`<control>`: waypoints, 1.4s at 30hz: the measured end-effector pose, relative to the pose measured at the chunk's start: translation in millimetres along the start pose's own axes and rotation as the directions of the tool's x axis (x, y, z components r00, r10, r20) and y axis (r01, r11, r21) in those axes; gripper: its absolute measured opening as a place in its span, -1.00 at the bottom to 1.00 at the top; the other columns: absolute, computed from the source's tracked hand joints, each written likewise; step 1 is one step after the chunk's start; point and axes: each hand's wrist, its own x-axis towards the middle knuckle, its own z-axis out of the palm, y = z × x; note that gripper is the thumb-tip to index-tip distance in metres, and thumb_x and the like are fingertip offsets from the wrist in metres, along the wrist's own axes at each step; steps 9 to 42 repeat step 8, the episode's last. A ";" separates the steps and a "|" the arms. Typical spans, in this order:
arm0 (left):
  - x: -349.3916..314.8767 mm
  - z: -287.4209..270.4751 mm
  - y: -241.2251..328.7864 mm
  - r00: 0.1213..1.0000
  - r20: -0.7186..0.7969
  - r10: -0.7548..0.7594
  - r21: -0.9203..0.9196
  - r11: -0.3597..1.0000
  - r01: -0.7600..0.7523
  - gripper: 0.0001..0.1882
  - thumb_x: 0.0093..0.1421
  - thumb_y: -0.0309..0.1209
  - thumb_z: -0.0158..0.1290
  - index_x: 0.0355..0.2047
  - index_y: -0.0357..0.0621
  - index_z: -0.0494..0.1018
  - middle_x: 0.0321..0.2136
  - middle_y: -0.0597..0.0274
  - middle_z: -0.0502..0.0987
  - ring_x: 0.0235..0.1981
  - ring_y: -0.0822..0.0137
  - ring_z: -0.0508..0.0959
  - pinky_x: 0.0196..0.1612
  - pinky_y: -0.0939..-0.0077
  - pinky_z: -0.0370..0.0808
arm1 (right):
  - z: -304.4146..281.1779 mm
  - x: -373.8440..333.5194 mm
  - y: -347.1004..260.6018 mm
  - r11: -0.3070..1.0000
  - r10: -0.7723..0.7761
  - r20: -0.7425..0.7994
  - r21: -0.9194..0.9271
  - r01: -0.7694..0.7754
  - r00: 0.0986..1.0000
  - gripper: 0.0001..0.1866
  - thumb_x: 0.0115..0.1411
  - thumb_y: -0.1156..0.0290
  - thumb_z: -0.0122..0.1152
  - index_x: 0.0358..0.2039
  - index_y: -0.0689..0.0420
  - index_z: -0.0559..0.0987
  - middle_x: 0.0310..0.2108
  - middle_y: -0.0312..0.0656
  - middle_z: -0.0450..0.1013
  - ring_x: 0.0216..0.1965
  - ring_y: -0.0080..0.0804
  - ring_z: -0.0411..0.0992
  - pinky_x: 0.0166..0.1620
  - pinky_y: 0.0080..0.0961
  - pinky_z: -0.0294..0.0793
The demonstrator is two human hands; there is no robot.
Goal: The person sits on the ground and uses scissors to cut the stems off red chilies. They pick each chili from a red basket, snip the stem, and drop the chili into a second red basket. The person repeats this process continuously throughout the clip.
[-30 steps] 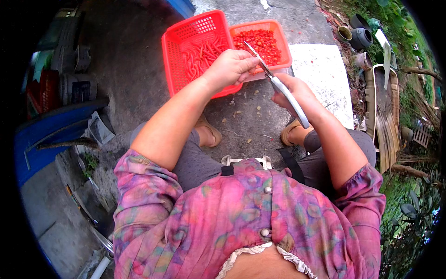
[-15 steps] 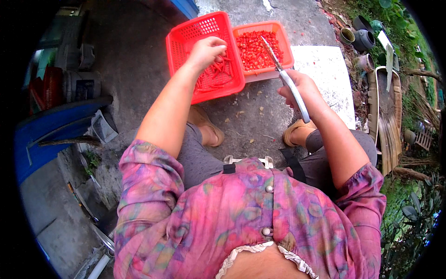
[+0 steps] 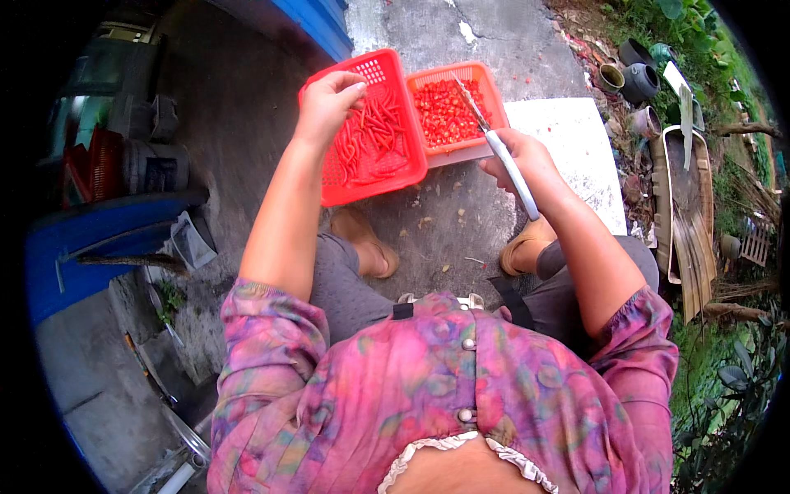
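My left hand (image 3: 326,107) hovers above the left side of a red plastic basket (image 3: 324,194), fingers curled together. Whatever they pinch, if anything, is too small to make out. Whole red chillies (image 3: 374,132) lie in that basket, mostly toward its right half. In my right hand (image 3: 527,165) is a pair of scissors (image 3: 512,169) with pale handles. Their blades look nearly closed and point away from me, over an orange basket (image 3: 495,90). That basket holds many cut red chilli pieces (image 3: 448,111).
Under and beside the orange basket is a white board (image 3: 568,148). My sandalled feet (image 3: 362,243) rest on the concrete just in front. Pots (image 3: 640,82) and a worn tub (image 3: 687,206) stand on the right by plants. Blue panels (image 3: 107,235) and containers are at left.
My left hand has shifted left across the red basket, uncovering more whole chillies. My right hand keeps the scissors over the orange basket. The whole view has shifted slightly.
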 end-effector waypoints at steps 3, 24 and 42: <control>-55.2 9.6 86.8 0.939 0.021 0.343 -0.094 0.936 -0.339 -0.73 0.14 -0.47 0.04 -0.14 -0.29 0.44 -0.38 0.28 0.51 -0.36 0.52 0.48 -0.24 0.67 0.41 | -0.6 7.5 7.7 0.996 -0.087 -0.107 -0.036 0.084 0.990 -0.63 -0.15 0.38 0.32 -0.26 0.20 0.52 -0.47 -0.08 0.51 -0.44 -0.33 0.50 -0.35 -0.43 0.44; -142.3 3.2 194.0 0.629 -0.003 0.777 0.059 0.628 -0.776 -0.32 0.04 -0.07 0.16 -0.06 -0.49 0.35 -0.31 0.04 0.48 -0.29 0.32 0.48 -0.16 0.52 0.42 | 0.6 13.5 14.5 0.995 -0.098 -0.124 -0.034 0.094 0.988 -0.65 -0.17 0.41 0.32 -0.30 0.20 0.53 -0.56 -0.15 0.49 -0.53 -0.38 0.48 -0.43 -0.45 0.43; -142.3 3.2 194.0 0.629 -0.003 0.777 0.059 0.628 -0.776 -0.32 0.04 -0.07 0.16 -0.06 -0.49 0.35 -0.31 0.04 0.48 -0.29 0.32 0.48 -0.16 0.52 0.42 | 0.6 13.5 14.5 0.995 -0.098 -0.124 -0.034 0.094 0.988 -0.65 -0.17 0.41 0.32 -0.30 0.20 0.53 -0.56 -0.15 0.49 -0.53 -0.38 0.48 -0.43 -0.45 0.43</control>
